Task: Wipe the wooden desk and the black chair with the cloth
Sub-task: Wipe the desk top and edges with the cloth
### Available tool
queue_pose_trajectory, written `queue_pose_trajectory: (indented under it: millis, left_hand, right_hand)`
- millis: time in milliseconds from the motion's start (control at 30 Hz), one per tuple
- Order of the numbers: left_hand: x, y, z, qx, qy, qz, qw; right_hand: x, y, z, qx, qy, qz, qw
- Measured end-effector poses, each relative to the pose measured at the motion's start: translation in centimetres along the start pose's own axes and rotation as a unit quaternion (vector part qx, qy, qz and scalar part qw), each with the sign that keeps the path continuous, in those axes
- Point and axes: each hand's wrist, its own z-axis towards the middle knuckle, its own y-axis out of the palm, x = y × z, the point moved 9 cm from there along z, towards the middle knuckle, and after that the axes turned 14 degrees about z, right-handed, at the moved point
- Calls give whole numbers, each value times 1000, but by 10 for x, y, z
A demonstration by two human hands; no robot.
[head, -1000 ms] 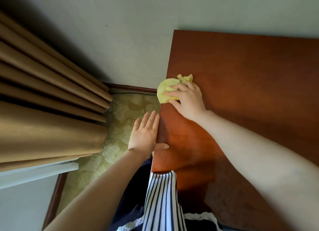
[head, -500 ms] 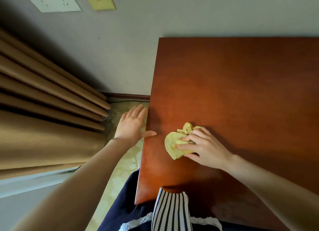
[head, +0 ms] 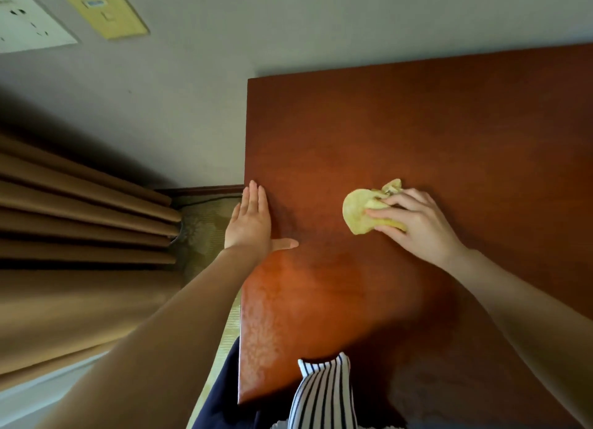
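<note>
The yellow cloth lay bunched up on the reddish-brown wooden worktop, a little left of its middle and well in from every edge. A twisted tail of the fabric stuck up at its far side. The right hand sat on top of it, fingers curled over the wad and gripping it against the wood, with the bare forearm reaching in from the lower right.

The left hand was at the left edge of the worktop, well apart from the cloth. Its fingers were straight and held together, pointing away from the person along the edge, while the thumb stuck out sideways and lay on the surface. It held nothing. Whether the palm touched the side of the worktop could not be told.

The near left part of the worktop caught the light and showed a mottled sheen. At the near edge, a navy-and-white striped piece of clothing overlapped the wood, with dark blue fabric beside it.

To the left of the worktop, a patterned greenish carpet ran up to a dark skirting board at the foot of a pale wall. Brown curtains hung in heavy folds further left. High on the wall were a white socket plate and, just beside it, a yellow switch plate.
</note>
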Motion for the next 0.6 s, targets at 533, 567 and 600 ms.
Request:
queue_pose_trajectory:
  millis: [533,567,600]
  left_hand:
    - [-2,7,3,12,-16,9,1000]
    - [-2,8,4,14,-17,8,1000]
    - [-3,8,3,16,-18,6,1000]
  right_hand:
    - [31,33,151,111,223,-20,968]
    - [22,42,157,91,202,-20,975]
    - [12,52,161,73,178,-20,981]
